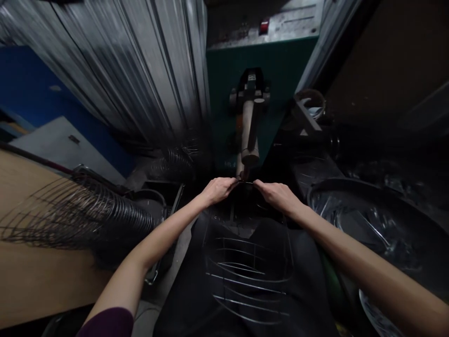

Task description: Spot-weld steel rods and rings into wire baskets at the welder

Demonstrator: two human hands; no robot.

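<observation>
My left hand [220,189] is closed in a pinch on one side of a metal wire frame [245,283]. My right hand [278,195] pinches the same frame from the other side. Curved and straight wires of it hang below my hands, over the dark cloth on my lap. Between my fingertips, the frame's upper edge lies at the tip of a machine's cylindrical arm [247,126]; whether they touch I cannot tell. The arm projects from a green machine body [224,70], which looks like a spot welder.
On the left, a stack of bent wire rings [115,210] leans by a wooden board [42,285]. A large dark basin [379,187] with shiny metal pieces is at the right. Corrugated metal sheeting [140,61] and a blue panel [45,89] stand behind.
</observation>
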